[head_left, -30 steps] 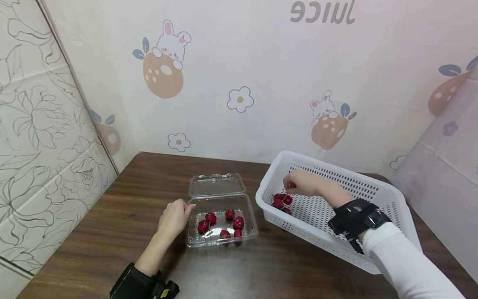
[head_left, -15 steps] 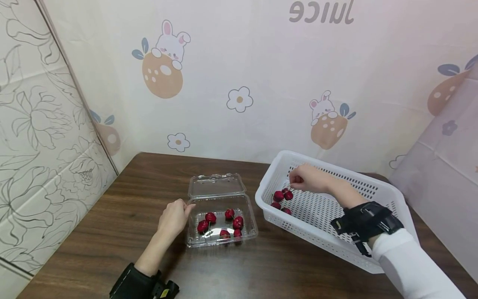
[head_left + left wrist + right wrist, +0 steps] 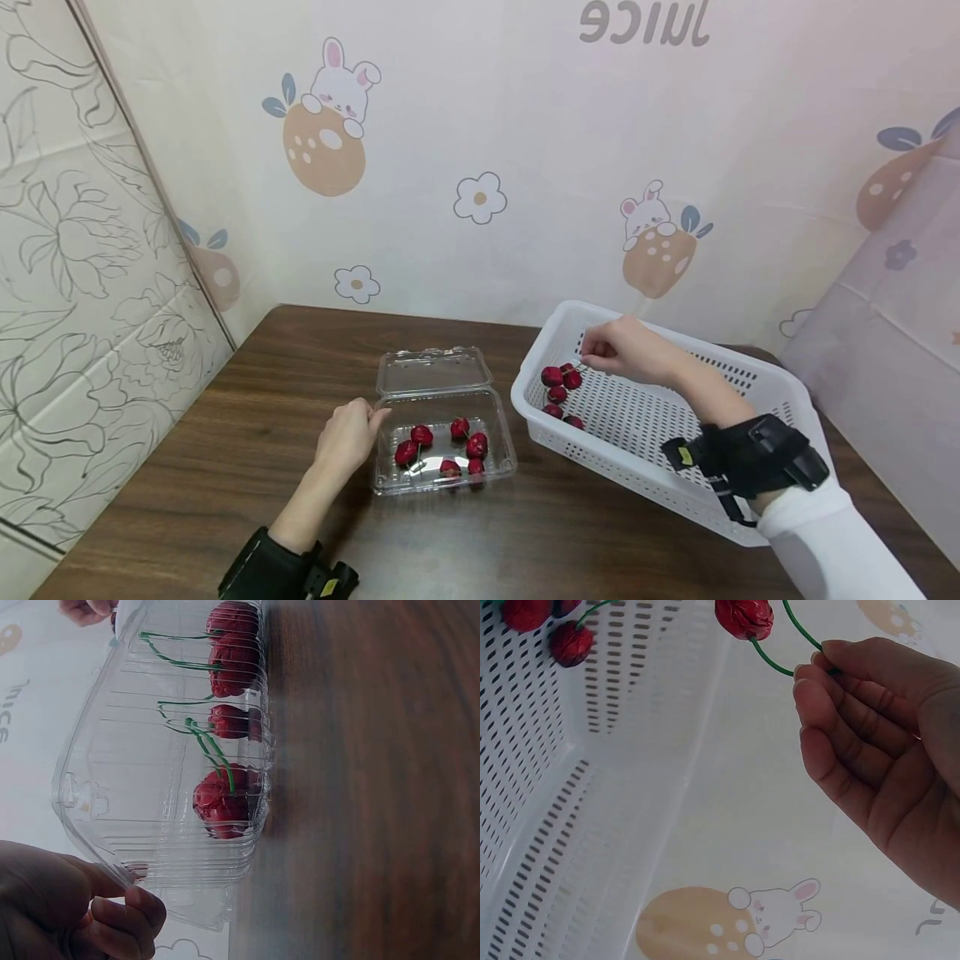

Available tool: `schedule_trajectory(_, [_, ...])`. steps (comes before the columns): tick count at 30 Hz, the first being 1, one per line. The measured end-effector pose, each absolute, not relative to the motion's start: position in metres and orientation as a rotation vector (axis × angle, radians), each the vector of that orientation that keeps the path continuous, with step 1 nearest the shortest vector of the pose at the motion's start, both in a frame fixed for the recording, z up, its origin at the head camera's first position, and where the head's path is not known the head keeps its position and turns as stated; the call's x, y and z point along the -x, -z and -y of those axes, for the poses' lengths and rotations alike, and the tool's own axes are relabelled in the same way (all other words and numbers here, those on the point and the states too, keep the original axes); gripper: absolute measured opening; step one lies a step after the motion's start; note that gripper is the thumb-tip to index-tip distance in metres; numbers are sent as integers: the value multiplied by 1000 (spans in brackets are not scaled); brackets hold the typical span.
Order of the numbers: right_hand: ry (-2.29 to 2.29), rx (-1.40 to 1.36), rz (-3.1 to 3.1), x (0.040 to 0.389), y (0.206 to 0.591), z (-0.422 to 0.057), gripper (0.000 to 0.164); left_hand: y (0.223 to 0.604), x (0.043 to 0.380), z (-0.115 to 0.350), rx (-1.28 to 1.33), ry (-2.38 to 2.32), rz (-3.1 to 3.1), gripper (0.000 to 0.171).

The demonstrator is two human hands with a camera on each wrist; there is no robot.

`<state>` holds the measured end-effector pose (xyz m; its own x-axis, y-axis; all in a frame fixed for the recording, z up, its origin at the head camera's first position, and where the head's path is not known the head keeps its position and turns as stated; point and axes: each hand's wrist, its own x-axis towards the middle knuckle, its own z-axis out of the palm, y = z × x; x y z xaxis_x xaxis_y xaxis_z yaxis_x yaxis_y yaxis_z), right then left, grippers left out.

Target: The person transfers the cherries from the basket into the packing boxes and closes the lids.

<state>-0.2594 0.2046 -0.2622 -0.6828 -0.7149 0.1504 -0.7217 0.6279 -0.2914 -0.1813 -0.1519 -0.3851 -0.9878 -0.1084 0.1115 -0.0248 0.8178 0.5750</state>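
Observation:
My right hand (image 3: 626, 350) is over the white basket (image 3: 645, 492), pinching thin green stems between thumb and fingertips. A shiny red cherry (image 3: 744, 616) hangs from one of these stems in the right wrist view; the other stem leaves the frame at the top. Other cherries (image 3: 557, 395) lie in the basket's left end. My left hand (image 3: 348, 437) pinches the left rim of a clear plastic clamshell box (image 3: 127, 772), its lid (image 3: 433, 372) folded back. Several cherries (image 3: 221, 802) with green stems sit inside the box.
Box and basket stand side by side on a dark wooden table (image 3: 285, 392), the basket on the right and set at an angle. Behind the table hangs a white cloth (image 3: 480, 108) printed with rabbits; a flower-patterned panel (image 3: 97, 233) borders the left.
My right hand has risen and drawn slightly right, lifting cherries by their stems off the basket's pile. The left hand and the clamshell box have stayed in place.

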Motion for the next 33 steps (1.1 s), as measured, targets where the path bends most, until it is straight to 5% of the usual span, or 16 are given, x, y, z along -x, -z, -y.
schedule_trajectory(33, [-820, -1128, 2634, 211, 282, -136, 4, 386, 181, 152, -90, 892, 2849, 28])
